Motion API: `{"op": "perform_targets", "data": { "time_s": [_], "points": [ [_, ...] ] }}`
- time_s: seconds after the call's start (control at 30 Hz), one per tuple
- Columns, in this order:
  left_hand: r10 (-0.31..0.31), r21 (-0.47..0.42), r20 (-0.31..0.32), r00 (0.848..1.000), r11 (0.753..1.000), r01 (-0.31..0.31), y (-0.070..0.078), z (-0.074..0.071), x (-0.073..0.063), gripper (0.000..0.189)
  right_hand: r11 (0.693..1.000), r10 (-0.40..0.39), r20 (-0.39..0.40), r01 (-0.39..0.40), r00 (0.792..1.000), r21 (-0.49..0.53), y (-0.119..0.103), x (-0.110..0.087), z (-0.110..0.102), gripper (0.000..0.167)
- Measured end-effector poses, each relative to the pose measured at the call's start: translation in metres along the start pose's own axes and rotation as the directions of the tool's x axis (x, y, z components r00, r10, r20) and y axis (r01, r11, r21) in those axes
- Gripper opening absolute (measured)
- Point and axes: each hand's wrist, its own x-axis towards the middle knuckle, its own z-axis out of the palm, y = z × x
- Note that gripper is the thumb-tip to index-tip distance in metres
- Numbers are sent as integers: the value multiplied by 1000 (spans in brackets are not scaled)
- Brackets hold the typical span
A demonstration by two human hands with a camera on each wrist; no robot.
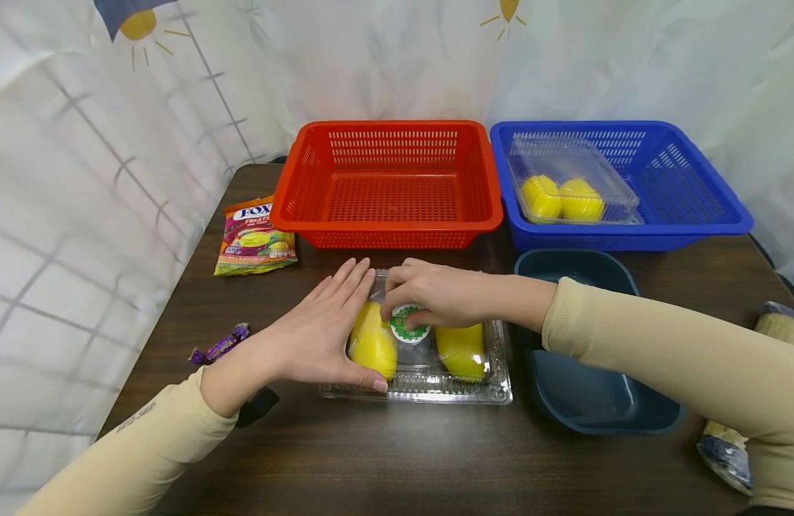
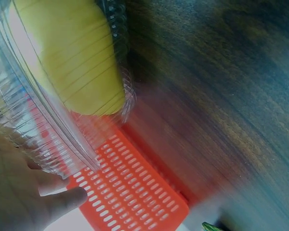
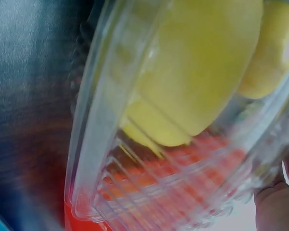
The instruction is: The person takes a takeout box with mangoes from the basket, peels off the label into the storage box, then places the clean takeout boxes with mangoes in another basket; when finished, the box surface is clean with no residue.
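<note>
A clear plastic clamshell box (image 1: 436, 390) lies lid-up on the dark table, with yellow mango-like fruit (image 1: 463, 355) inside. A round green-and-white sticker (image 1: 406, 331) shows at the middle of its lid. My left hand (image 1: 326, 322) rests on the box's left side, fingers straight and thumb along the front. From the right, my right hand (image 1: 429, 292) reaches over the box, thumb and curled fingers pinching at the sticker's edge. The left wrist view shows one yellow fruit (image 2: 82, 62) through the plastic; the right wrist view shows two. The sticker is partly covered by fingers.
A red basket (image 1: 384, 235) stands behind the box. To its right, a blue basket (image 1: 681, 228) holds another clear box of yellow fruit (image 1: 580, 201). A dark blue tub (image 1: 603, 401) sits under my right forearm. A candy bag (image 1: 255, 240) and purple-wrapped candy (image 1: 219, 345) lie left.
</note>
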Motion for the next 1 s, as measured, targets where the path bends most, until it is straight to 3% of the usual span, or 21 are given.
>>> {"op": "perform_targets", "data": {
  "time_s": [0.4,0.6,0.83,1.0],
  "points": [
    [-1,-13,2,1000,1000,1,1,0,-1,136,999,-52,27,53,998,-12,2,5,1,18],
    [8,-3,-7,1000,1000,-8,0,1,-1,137,995,-97,47,95,994,41,1,11,-1,13],
    [6,4,-2,1000,1000,-6,0,1,0,137,992,-44,93,32,995,123,3,15,-3,18],
    [3,-3,-4,1000,1000,-3,1,1,-1,138,985,8,102,-25,995,171,7,16,-5,12]
  ]
}}
